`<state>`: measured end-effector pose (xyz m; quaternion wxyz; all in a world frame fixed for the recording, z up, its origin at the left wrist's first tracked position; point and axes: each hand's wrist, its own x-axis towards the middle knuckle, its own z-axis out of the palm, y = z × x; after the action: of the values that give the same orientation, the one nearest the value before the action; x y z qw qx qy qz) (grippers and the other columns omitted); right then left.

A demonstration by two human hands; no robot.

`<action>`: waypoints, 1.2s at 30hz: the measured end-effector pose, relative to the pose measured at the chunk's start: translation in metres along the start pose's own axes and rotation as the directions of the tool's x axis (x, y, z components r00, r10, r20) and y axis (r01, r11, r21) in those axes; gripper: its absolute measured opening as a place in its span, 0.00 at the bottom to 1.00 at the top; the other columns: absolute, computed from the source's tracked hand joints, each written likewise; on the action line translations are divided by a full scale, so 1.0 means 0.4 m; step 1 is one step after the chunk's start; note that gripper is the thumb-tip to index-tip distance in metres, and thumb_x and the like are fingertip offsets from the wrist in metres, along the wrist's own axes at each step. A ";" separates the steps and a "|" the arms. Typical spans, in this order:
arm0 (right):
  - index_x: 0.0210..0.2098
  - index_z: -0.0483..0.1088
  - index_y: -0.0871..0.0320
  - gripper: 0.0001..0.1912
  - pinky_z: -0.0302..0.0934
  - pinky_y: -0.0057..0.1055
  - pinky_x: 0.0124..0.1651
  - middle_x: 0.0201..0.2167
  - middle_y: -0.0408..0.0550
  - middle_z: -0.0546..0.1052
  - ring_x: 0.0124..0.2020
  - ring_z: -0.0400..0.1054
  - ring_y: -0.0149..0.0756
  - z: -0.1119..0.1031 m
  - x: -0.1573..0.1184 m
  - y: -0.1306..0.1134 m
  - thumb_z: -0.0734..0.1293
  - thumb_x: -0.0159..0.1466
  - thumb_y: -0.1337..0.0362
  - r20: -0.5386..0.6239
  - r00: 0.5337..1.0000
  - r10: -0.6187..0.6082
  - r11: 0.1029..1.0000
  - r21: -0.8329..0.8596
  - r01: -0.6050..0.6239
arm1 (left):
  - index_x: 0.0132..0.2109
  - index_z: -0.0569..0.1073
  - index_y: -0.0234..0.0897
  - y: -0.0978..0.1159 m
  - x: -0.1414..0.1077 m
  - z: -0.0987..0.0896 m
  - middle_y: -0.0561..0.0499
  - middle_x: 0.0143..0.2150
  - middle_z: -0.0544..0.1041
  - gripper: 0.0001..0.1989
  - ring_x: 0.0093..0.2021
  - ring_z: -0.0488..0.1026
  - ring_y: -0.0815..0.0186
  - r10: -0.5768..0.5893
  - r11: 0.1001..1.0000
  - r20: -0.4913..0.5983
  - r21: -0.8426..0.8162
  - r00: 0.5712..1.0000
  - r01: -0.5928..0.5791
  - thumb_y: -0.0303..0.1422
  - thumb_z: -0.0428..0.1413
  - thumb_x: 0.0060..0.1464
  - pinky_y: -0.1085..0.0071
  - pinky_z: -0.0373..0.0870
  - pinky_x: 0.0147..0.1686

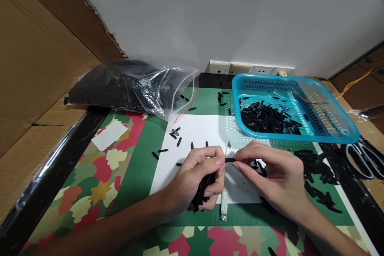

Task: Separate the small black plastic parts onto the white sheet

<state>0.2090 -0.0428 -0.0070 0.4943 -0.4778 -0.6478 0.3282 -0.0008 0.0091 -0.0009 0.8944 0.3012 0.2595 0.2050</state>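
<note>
My left hand (pixel 207 176) is curled round a bunch of small black strips (pixel 201 193), whose ends stick out below the palm. Its thumb and forefinger also touch one end of a single black strip (pixel 229 160). The other end is pinched between the thumb and forefinger of my right hand (pixel 267 168). What the strips are made of I cannot tell. Under and between the hands lies a thin knife with a pale wrapped handle (pixel 224 204), its pointed tip away from me. White paper (pixel 195 126) with several scattered black strips lies beneath.
A blue plastic basket (pixel 300 139) holding many black strips stands at back right. At back left lies a clear zip bag (pixel 120 88) of dark material. A strip pile (pixel 318 168) and scissors (pixel 361 160) are at right, a white paper scrap (pixel 109 135) at left.
</note>
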 end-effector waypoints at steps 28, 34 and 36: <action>0.39 0.83 0.55 0.06 0.70 0.21 0.33 0.29 0.41 0.84 0.28 0.77 0.28 0.009 0.015 -0.019 0.73 0.73 0.63 0.119 0.957 0.265 0.936 0.208 -0.285 | 0.37 0.65 0.40 -0.014 0.007 -0.002 0.62 0.18 0.65 0.15 0.12 0.52 0.77 -0.044 0.998 -0.022 0.040 0.999 0.045 0.43 0.57 0.69 0.82 0.58 0.13; 0.41 0.84 0.54 0.03 0.74 0.22 0.35 0.31 0.42 0.85 0.29 0.80 0.30 0.000 0.014 -0.015 0.75 0.72 0.65 0.101 0.963 0.251 0.943 0.200 -0.266 | 0.37 0.64 0.41 -0.009 0.005 -0.002 0.62 0.18 0.65 0.16 0.12 0.53 0.78 -0.009 0.998 -0.028 0.061 1.000 0.011 0.43 0.57 0.70 0.83 0.56 0.13; 0.42 0.84 0.54 0.04 0.75 0.23 0.35 0.32 0.43 0.86 0.29 0.80 0.30 -0.003 0.013 -0.012 0.74 0.73 0.66 0.087 0.966 0.243 0.951 0.176 -0.255 | 0.37 0.63 0.41 -0.006 0.004 0.000 0.63 0.18 0.64 0.16 0.12 0.52 0.78 0.008 0.997 -0.028 0.078 1.000 -0.006 0.43 0.57 0.70 0.83 0.57 0.13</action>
<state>0.2084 -0.0396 -0.0007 0.4703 -0.4968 -0.5645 0.4619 0.0010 0.0083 -0.0031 0.8774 0.3337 0.2791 0.2022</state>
